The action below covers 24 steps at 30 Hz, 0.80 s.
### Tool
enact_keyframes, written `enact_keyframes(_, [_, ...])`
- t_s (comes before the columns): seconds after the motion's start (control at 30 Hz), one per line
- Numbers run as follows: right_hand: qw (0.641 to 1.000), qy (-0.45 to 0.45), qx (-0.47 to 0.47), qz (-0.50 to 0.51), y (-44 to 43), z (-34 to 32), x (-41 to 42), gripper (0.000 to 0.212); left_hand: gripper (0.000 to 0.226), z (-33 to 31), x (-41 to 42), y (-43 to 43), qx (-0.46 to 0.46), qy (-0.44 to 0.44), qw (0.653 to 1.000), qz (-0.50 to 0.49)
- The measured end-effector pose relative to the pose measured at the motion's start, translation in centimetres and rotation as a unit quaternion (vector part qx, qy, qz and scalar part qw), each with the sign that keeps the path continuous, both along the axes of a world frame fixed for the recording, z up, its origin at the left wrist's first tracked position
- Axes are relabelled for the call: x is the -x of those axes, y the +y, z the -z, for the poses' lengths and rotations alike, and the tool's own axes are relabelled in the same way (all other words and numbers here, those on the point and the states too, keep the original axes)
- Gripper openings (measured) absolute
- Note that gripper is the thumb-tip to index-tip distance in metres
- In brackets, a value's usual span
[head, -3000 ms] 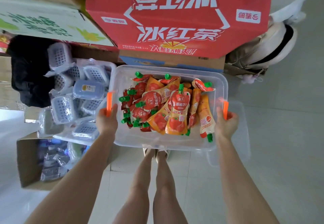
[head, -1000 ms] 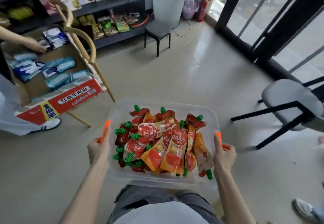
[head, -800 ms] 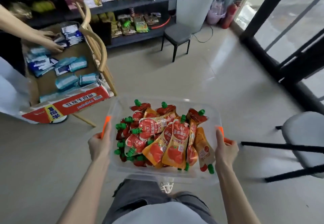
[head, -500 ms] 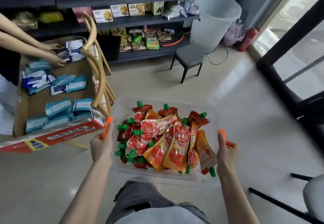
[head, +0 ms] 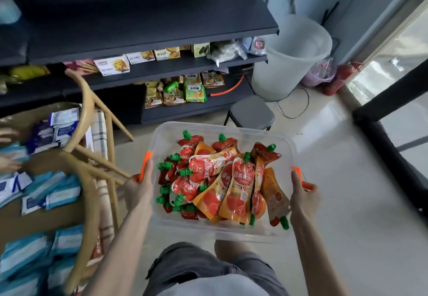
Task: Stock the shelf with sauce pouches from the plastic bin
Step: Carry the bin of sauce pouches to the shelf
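Observation:
I carry a clear plastic bin (head: 234, 231) at waist height, above my legs. It holds several red and orange sauce pouches (head: 222, 180) with green caps, piled loosely. My left hand (head: 139, 191) grips the bin's left orange handle. My right hand (head: 303, 196) grips the right orange handle. A dark shelf unit (head: 148, 29) stands ahead and to the upper left, its wide top board bare, its lower boards stocked with snack boxes and packets.
A tipped wooden chair (head: 92, 147) leans over a cardboard box of blue packets (head: 39, 189) at left, where another person's hands (head: 7, 147) reach in. A grey stool (head: 251, 112), a white bucket (head: 289, 57) and a red fire extinguisher (head: 340, 78) stand near the shelf's right end. A dark frame (head: 389, 138) crosses at right.
I have turned from the cartons and walked the bin towards the shelf, which has grown larger and nearer. Both hands keep hold of the bin's handles.

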State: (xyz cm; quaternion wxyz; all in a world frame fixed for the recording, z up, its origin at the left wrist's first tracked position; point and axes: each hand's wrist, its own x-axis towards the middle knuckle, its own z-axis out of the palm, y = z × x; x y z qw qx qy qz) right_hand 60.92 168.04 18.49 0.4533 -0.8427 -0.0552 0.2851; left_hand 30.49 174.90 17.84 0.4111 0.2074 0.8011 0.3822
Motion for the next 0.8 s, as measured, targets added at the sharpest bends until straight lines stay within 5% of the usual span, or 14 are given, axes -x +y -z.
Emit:
enact_keyframes(0.4, [0.999, 0.022, 0.025, 0.014, 27.9, 2.1, -9.5, 0.045, 0.058, 1.9, -9.5, 28.9, 0.040, 0.030, 0.999, 0.008])
enact_keyframes(0.8, [0.987, 0.033, 0.089, 0.130, 43.3, 8.1, -16.7, 0.046, 0.047, 7.9, -18.9, 50.7, 0.101, 0.049, 0.982, 0.151])
